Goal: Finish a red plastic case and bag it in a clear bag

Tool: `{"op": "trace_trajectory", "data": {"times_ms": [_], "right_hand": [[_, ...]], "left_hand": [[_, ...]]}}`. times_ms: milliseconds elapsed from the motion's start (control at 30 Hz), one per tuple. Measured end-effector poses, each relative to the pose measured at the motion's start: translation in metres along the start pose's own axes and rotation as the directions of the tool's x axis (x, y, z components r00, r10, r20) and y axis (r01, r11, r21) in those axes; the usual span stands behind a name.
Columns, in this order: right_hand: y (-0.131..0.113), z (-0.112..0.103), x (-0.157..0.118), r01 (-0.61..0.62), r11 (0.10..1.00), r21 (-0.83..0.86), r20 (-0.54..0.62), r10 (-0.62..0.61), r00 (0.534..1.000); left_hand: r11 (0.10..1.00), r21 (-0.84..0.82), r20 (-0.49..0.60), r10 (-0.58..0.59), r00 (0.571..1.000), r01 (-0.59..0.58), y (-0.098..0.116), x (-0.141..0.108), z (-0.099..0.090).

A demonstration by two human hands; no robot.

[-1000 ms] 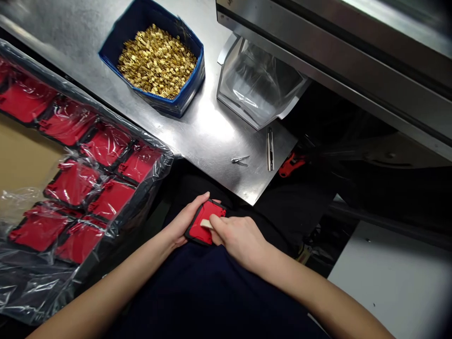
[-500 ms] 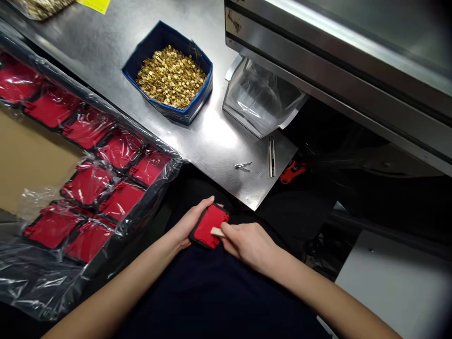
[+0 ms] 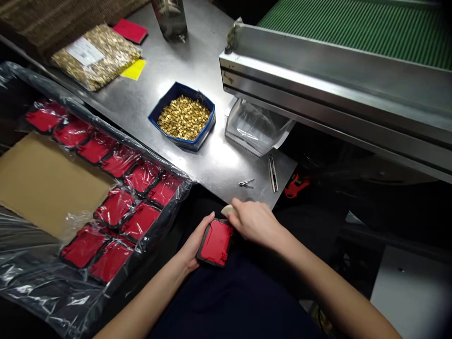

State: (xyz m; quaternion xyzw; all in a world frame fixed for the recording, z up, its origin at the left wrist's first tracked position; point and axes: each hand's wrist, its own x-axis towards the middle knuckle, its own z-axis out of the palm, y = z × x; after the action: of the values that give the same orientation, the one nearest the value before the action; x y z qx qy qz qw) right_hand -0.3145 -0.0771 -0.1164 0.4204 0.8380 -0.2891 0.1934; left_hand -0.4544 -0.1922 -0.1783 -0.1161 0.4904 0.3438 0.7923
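My left hand [image 3: 196, 245] is closed round the edge of a small case [image 3: 216, 241] with a red face and a black rim, held above my lap. In my right hand [image 3: 254, 222], thumb and fingers pinch a small pale flat piece [image 3: 229, 211], its exact kind unclear. That piece is at the case's upper right corner; whether it touches the case cannot be made out. Beyond the hands, a blue bin [image 3: 201, 139] full of small gold metal parts [image 3: 184, 117] stands on the steel table [image 3: 190, 169].
Similar red cases [image 3: 141, 220] in clear plastic line a lined box at left, around cardboard [image 3: 45, 183]. Small tweezers-like pliers [image 3: 246, 183], a box cutter [image 3: 272, 173] and a lined tray [image 3: 251, 129] are on the table. A green conveyor [image 3: 353, 28] overhangs at upper right.
The view has tilted up, showing the conveyor belt and a bag of gold parts. My right hand has moved the pale piece from the case's face to its upper corner.
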Motion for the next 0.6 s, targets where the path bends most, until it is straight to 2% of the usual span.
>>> {"op": "trace_trajectory", "data": {"times_ms": [133,200,267,333,367,433,533,600], "right_hand": [[-0.011,-0.029,0.053,-0.064,0.997,0.054,-0.115,0.069,0.991],[-0.011,-0.039,0.059,-0.085,0.994,0.066,-0.197,0.097,0.976],[0.006,-0.047,0.043,-0.121,0.989,0.085,-0.308,0.141,0.941],[0.046,-0.049,0.012,-0.204,0.975,0.089,-0.366,0.222,0.904],[0.072,-0.047,-0.005,-0.306,0.951,0.054,-0.35,0.305,0.886],[0.13,-0.037,-0.035,-0.477,0.863,-0.167,-0.206,0.442,0.873],[0.204,-0.01,-0.051,-0.471,0.839,-0.272,-0.147,0.448,0.882],[0.233,0.007,-0.043,-0.417,0.852,-0.317,-0.149,0.39,0.909]], "left_hand": [[0.996,-0.068,-0.019,0.053,0.998,-0.054,-0.002,-0.004,-0.001],[0.993,-0.099,0.005,0.072,0.997,-0.071,-0.003,-0.006,-0.003],[0.986,-0.15,0.067,0.089,0.994,-0.078,-0.004,-0.008,-0.007],[0.976,-0.203,0.14,0.109,0.984,-0.079,-0.005,-0.01,-0.012],[0.973,-0.217,0.168,0.118,0.979,-0.08,-0.006,-0.01,-0.014],[0.972,-0.218,0.191,0.128,0.973,-0.085,-0.008,-0.01,-0.015],[0.974,-0.205,0.193,0.136,0.972,-0.096,-0.008,-0.007,-0.013],[0.975,-0.2,0.195,0.134,0.971,-0.094,-0.008,-0.005,-0.009]]}}
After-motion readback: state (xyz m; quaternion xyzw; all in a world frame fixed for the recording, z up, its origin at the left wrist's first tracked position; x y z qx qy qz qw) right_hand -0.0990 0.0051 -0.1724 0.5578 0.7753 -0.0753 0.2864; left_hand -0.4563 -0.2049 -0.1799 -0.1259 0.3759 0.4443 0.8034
